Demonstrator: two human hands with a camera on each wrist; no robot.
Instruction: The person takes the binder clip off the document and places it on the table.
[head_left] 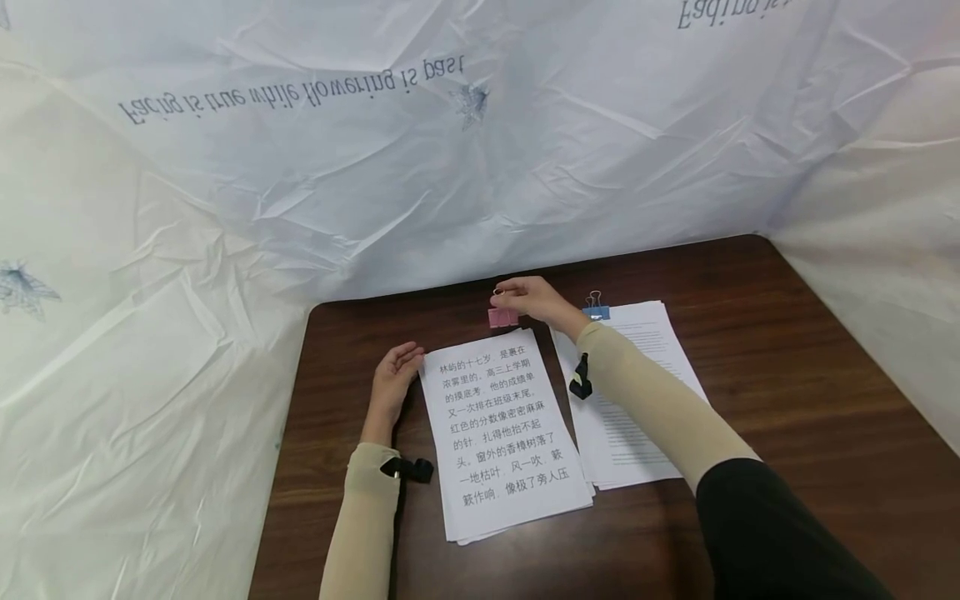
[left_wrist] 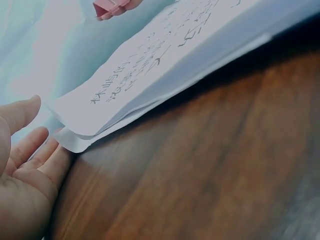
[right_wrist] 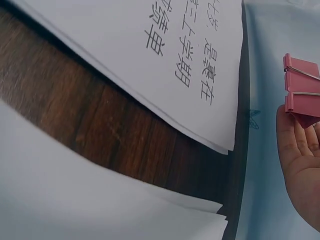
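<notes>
My right hand [head_left: 536,300] holds a pink binder clip [head_left: 503,317] by its wire handles, just past the top edge of a stack of printed paper [head_left: 498,433]. In the right wrist view the pink clip [right_wrist: 303,87] sits at the fingertips, apart from the pages. My left hand [head_left: 393,379] is at the stack's upper left corner. Its thumb stands away from the paper in the left wrist view, while the fingers [left_wrist: 37,150] lie loosely extended by the corner of the sheets [left_wrist: 75,117]. The sheets' edges fan slightly at that corner.
Right of the large-print stack lies a second stack of paper [head_left: 637,450], partly under my right forearm. A blue binder clip [head_left: 596,312] grips its top edge. Both stacks rest on a dark wooden table [head_left: 795,358], with a white printed sheet [head_left: 360,183] hanging behind.
</notes>
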